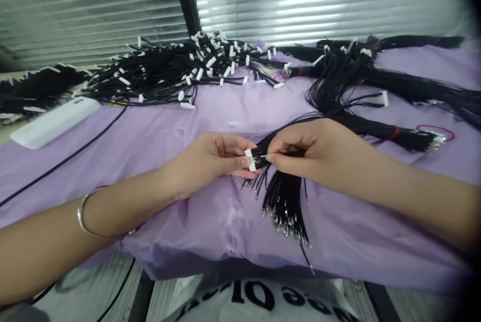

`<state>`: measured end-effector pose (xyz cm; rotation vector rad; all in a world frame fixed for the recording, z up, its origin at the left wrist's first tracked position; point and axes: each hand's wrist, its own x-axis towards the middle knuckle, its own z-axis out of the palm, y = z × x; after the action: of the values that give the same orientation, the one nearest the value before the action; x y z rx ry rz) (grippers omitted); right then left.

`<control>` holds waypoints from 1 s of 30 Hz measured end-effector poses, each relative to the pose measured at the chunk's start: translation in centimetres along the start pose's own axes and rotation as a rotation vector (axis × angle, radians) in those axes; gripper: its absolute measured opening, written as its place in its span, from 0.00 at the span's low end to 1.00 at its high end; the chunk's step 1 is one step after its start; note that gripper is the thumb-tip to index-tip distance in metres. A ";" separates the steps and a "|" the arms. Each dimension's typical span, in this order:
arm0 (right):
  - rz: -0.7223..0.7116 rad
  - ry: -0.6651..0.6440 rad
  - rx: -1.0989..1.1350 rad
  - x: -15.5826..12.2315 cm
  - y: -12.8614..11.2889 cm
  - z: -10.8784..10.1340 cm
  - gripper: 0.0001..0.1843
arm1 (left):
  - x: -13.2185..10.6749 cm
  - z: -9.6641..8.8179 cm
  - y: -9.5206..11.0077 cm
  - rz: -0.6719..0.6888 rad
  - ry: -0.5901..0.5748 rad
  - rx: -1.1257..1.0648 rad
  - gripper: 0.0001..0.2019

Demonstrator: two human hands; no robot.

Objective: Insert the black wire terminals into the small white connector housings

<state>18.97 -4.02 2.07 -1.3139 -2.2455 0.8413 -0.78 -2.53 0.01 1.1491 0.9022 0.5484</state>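
A small white connector housing [250, 160] is pinched between the thumb and fingers of my left hand [221, 156]. Close to its right side, my right hand [296, 146] pinches a thin black wire by its metal-tipped end [264, 157], which points at the housing. Whether the tip is inside the housing I cannot tell. Several black wires run from the housing back under my right hand. Below the hands, a fan of loose black wires [287, 201] with bare metal terminals spreads over the purple cloth.
Purple cloth [150, 161] covers the table. A big heap of black wires with white connectors [169, 66] lies at the back. A white phone-like slab [56, 121] and black cable [67, 155] are left. Tied wire bundles [409, 137] lie right. Window blinds [300, 1] stand behind.
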 end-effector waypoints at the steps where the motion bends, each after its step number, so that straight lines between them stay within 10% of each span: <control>1: -0.002 0.018 0.011 0.0 0.1 0.1 0.06 | 0.0 0.0 0.0 0.007 0.000 -0.002 0.12; 30: -0.065 0.066 0.074 0.7 0.6 0.7 0.07 | 0.3 -0.3 -0.2 0.132 0.020 0.002 0.11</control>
<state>18.64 -3.40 1.14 -1.2107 -2.1731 0.8375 -0.90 -2.25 -0.35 1.2129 0.8484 0.6672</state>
